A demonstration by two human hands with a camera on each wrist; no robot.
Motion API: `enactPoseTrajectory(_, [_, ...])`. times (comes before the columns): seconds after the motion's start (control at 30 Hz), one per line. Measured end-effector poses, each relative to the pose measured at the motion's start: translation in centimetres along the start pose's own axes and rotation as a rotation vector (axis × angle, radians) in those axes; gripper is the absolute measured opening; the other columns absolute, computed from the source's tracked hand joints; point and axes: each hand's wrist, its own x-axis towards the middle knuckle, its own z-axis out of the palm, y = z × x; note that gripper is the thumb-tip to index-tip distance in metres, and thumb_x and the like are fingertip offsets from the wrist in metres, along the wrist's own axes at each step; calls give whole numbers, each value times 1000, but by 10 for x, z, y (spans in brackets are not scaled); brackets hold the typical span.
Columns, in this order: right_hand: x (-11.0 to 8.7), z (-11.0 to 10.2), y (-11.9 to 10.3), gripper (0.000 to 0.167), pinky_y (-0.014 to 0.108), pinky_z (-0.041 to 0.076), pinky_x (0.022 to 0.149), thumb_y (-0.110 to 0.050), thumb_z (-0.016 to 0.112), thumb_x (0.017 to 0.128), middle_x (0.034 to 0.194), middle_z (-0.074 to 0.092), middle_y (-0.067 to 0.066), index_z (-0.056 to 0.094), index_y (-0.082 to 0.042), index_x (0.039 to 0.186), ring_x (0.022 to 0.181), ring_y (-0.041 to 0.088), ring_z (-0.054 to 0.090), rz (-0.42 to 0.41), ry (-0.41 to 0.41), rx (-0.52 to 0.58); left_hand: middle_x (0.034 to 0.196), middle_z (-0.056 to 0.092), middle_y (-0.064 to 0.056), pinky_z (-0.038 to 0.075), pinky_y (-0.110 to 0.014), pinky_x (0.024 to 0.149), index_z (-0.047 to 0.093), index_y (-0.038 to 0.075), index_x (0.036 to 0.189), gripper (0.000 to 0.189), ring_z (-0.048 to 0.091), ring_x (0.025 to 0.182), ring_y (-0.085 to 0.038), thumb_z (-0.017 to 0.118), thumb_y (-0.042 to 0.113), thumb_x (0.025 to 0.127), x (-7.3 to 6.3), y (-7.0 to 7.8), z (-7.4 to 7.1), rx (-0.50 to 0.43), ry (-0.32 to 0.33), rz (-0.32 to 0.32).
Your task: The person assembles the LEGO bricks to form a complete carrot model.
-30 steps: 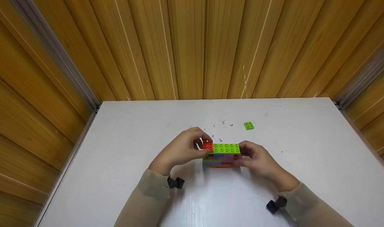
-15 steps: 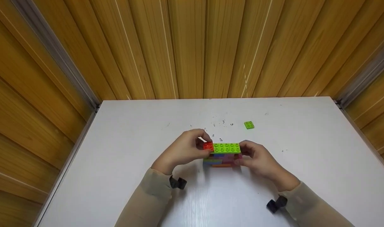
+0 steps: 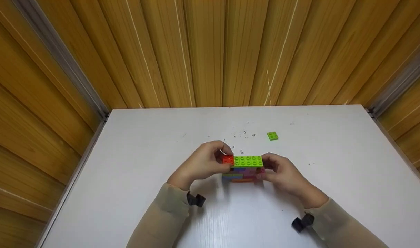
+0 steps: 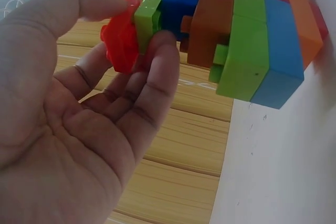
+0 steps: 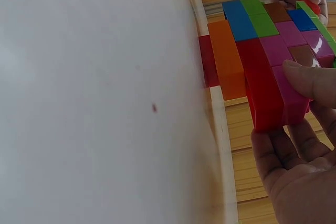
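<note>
A stack of toy building bricks (image 3: 242, 175) stands on the white table, with layers of orange, red, blue, green, pink and brown. A lime green studded strip (image 3: 248, 161) runs along its top. At the strip's left end sits a small red brick (image 3: 228, 160). My left hand (image 3: 205, 162) pinches that red brick between thumb and fingers; the left wrist view shows the red brick (image 4: 122, 38) against the green strip (image 4: 152, 11). My right hand (image 3: 284, 175) grips the stack's right end. In the right wrist view its thumb (image 5: 315, 83) presses a pink brick, with fingers underneath.
A loose lime green square brick (image 3: 272, 135) lies on the white table (image 3: 144, 144) behind the stack. Small dark marks (image 3: 244, 132) dot the surface near it. Yellow wood-look panels (image 3: 210, 51) rise beyond the table's back edge. Black wrist mounts (image 3: 196, 199) sit by both sleeves.
My left wrist has shifted slightly to the right, with the fingers staying on the red brick. My right hand and the stack look nearly unmoved.
</note>
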Motion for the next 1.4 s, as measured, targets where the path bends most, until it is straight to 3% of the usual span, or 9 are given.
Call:
enactPoseTrajectory(0.23, [-1,-1,2,41,20,55,107,-2,87,92,132,79,16,72,-1,130,119,21,73,5,3,-6,113,73,-1,57,-27,81,76,12,115,25,62,95,-16,82,4,92,1,-1,2,6,1,20])
enactPoseTrajectory(0.5, [-2,-3,1,42,20,55,106,-2,88,92,132,79,17,72,0,131,119,22,73,8,5,-4,113,74,-2,57,-30,82,75,17,118,26,65,95,-16,80,11,93,2,-1,2,43,0,-2])
enactPoseTrajectory(0.67, [-3,-3,2,42,20,55,107,-3,88,93,133,78,16,71,0,131,121,23,72,15,5,-9,125,72,-2,59,-45,101,72,17,126,36,65,110,-23,85,19,92,5,-7,4,50,-24,28])
enactPoseTrajectory(0.8, [-4,-3,2,42,20,55,107,-3,88,93,133,77,16,71,-1,131,120,23,72,11,7,-12,136,71,0,55,-53,115,70,14,135,53,63,125,-28,92,24,88,8,-15,6,62,-52,5])
enactPoseTrajectory(0.97, [-4,-3,2,41,20,55,106,-2,88,92,131,78,17,71,0,130,118,23,72,11,11,-9,129,72,-1,56,-51,113,71,12,130,50,63,116,-23,94,15,85,14,-26,9,102,-70,-24])
enactPoseTrajectory(1.2, [-3,-3,2,44,19,55,105,-1,87,92,133,78,17,71,0,133,119,25,72,8,4,-11,121,81,3,57,-47,116,76,14,119,39,72,111,-14,92,6,85,17,-34,13,64,-100,-35])
enactPoseTrajectory(1.4, [4,-11,2,55,25,56,109,-6,89,92,141,75,19,68,-1,142,124,28,71,-3,-65,-20,120,83,2,59,-47,113,75,15,118,39,72,108,-15,88,0,84,15,-36,12,46,-94,-51])
